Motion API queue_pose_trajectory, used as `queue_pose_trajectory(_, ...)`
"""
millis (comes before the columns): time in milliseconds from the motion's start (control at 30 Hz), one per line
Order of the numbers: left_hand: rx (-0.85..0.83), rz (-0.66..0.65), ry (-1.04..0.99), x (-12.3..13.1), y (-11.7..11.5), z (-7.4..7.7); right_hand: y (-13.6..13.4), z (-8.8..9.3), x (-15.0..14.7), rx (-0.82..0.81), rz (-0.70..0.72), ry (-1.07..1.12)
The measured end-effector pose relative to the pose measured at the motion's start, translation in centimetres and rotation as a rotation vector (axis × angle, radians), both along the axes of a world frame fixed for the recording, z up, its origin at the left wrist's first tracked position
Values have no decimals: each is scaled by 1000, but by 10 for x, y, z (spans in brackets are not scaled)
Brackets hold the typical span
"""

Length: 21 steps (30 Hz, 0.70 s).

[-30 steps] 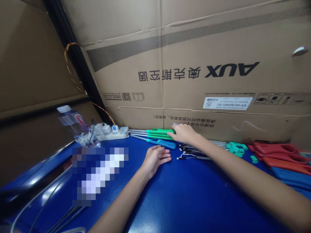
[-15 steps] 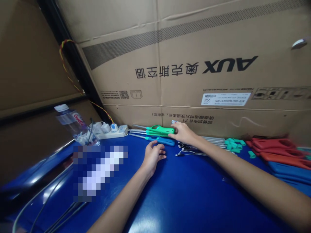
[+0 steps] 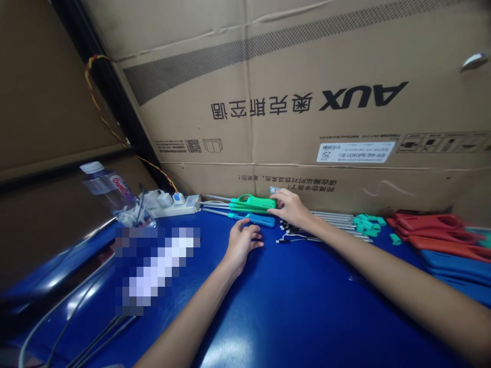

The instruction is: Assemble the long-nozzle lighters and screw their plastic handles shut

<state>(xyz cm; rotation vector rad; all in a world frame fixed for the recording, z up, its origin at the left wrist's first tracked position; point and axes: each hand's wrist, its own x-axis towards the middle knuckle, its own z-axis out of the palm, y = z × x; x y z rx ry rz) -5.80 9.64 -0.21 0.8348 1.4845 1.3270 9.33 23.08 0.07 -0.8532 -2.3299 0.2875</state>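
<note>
My right hand [image 3: 290, 208] is at the butt end of the green long-nosed lighters [image 3: 255, 203], its thumb and fingers closed around the end of a green handle. These lighters lie stacked by the cardboard, metal nozzles to the left. In front of them rests a blue long-nosed lighter [image 3: 261, 220]. My left hand [image 3: 240, 245] is just below the blue lighter, palm inward, fingers loosely bent and apart with nothing between them. A small blue-and-white label [image 3: 275, 189] shows by my right fingertips; I cannot tell what it is attached to.
Metal nozzle rods with wires [image 3: 333, 219] and teal caps [image 3: 368, 224] lie right of the lighters. Farther right are red handles [image 3: 427, 223] and blue handles [image 3: 460, 263]. A power strip [image 3: 184, 205], water bottle [image 3: 105, 186] and cables [image 3: 88, 306] occupy the left. Tall cardboard [image 3: 268, 61] stands behind.
The whole view has shifted slightly. My right hand stays at the green lighters' end and my left hand stays below the blue lighter.
</note>
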Motion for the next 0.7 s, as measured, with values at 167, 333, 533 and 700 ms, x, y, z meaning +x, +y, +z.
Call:
queue_pose_trajectory(167, 140, 40, 367, -2, 0, -8, 1, -7, 8, 66, 68, 154)
queue_pose_trajectory(333, 460, -33, 877, 9, -23, 3, -36, 5, 45, 89, 90, 297)
queue_pose_trajectory(533, 670, -429, 1291, 37, -58, 23, -126, 15, 134, -22, 95, 258)
queue_pose_trajectory(700, 750, -881, 1407, 65, -82, 9, -199, 7, 192, -310, 14, 106)
